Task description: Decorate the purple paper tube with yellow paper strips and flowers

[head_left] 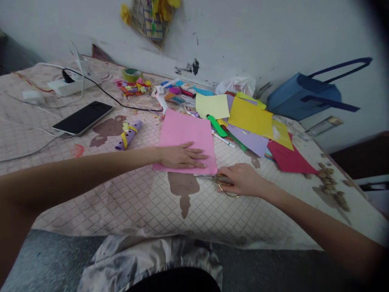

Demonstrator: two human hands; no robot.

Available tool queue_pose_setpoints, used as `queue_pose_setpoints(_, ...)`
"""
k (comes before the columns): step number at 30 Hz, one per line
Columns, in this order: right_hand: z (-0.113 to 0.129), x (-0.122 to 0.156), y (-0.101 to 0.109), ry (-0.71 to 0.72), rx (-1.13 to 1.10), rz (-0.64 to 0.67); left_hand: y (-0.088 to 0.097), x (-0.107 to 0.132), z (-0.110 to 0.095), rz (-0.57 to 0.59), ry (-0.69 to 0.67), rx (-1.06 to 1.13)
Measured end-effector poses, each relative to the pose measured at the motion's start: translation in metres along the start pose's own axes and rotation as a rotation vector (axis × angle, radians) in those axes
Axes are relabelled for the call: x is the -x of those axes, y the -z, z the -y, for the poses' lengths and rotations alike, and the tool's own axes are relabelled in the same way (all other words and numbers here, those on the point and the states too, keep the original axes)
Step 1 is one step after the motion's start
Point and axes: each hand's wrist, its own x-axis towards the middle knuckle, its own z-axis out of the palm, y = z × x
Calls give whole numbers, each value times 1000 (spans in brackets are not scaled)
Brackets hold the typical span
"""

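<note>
My left hand (181, 156) lies flat, fingers stretched out, on the near edge of a pink paper sheet (186, 134) that rests on the patterned mat (146, 198). My right hand (241, 179) is closed around a pair of gold-handled scissors (224, 185) lying on the mat just right of the pink sheet's near corner. The scissor blades point left toward the sheet's lower edge.
Coloured paper sheets (252, 119) and a green marker (217, 126) lie behind the right hand. A phone (82, 117), a purple paper roll (129, 135), a power strip (73, 84), a tape roll (132, 74) and craft scraps are at the left. A blue bag (304, 95) stands by the wall.
</note>
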Motion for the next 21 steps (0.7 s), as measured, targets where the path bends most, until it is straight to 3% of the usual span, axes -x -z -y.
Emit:
queue_pose_setpoints(4, 0, -3, -1, 28, 10, -14, 1, -1, -2, 47, 59, 20)
queue_pose_setpoints(10, -6, 1, -8, 25, 22, -18, 0, 0, 0, -29, 15, 50)
queue_pose_setpoints(21, 6, -10, 3, -1, 22, 18, -1, -1, 1, -38, 15, 82)
